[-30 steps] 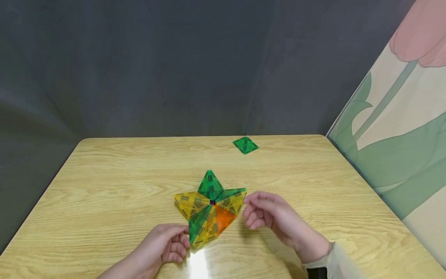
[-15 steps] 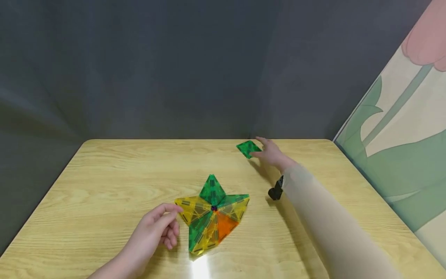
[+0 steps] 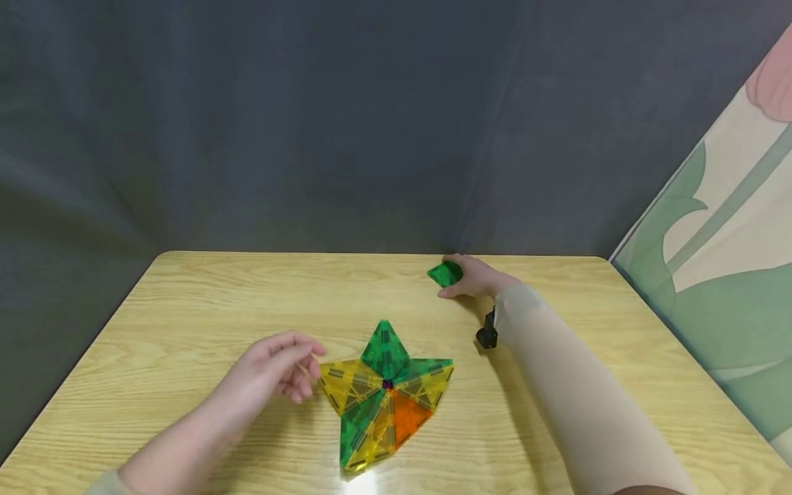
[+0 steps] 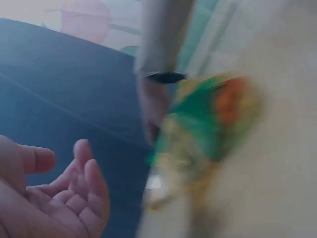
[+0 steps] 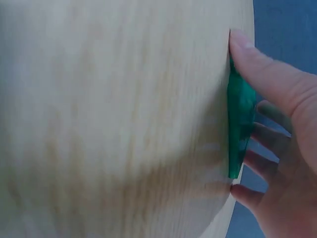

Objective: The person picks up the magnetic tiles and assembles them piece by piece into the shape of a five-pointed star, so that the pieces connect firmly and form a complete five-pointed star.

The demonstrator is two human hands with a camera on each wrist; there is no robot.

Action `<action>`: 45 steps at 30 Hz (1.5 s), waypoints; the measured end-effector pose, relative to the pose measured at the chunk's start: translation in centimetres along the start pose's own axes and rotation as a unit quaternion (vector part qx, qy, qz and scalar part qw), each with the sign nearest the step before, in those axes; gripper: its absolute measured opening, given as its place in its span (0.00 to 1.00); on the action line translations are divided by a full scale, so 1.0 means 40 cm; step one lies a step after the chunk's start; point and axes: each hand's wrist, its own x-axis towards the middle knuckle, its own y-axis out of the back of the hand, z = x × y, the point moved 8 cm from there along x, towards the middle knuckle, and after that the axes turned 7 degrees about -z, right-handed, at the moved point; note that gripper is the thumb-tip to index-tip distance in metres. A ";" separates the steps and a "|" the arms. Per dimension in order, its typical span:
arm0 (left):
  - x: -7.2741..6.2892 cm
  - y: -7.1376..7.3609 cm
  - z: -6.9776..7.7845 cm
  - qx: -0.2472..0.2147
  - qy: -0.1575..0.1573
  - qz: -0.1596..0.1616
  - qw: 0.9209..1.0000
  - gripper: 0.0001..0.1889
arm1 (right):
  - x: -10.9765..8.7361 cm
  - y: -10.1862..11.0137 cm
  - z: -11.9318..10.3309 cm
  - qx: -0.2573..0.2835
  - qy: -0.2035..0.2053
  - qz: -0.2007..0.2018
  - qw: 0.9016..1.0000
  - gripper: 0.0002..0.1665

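Note:
My right hand (image 3: 475, 276) reaches to the far side of the table, its thumb and fingers around a green translucent diamond-shaped magnetic tile (image 3: 442, 274). In the right wrist view the thumb lies along one end of that tile (image 5: 239, 124) and the fingers sit at its far side. Nearer the front lies a star-like shape of magnetic tiles (image 3: 385, 352), green, yellow and orange, joined around a small dark centre. Just left of its yellow point hovers my left hand (image 3: 277, 368), fingers loosely bent and holding nothing. The left wrist view shows the star blurred.
The wood-grain table (image 3: 247, 289) ends at a dark curtain (image 3: 346, 137) along the back. A flower-patterned panel (image 3: 730, 275) borders the right side. A black device (image 3: 487, 333) hangs under my right wrist.
My right hand has left the star's right side, reached the far green tile and closed around it. My left hand has moved from the star's lower edge up to its left point.

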 end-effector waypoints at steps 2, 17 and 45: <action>0.055 0.001 0.049 0.019 -0.009 -0.014 1.000 0.19 | -0.002 -0.004 -0.013 -0.006 0.009 0.007 1.000 0.53; 0.442 -0.030 0.013 0.088 0.156 -0.030 0.983 0.32 | -0.061 -0.086 -0.171 0.086 0.016 0.024 0.996 0.42; 0.477 0.020 -0.072 -0.034 0.158 0.042 0.986 0.17 | -0.074 -0.142 -0.122 0.556 -0.025 0.016 0.831 0.22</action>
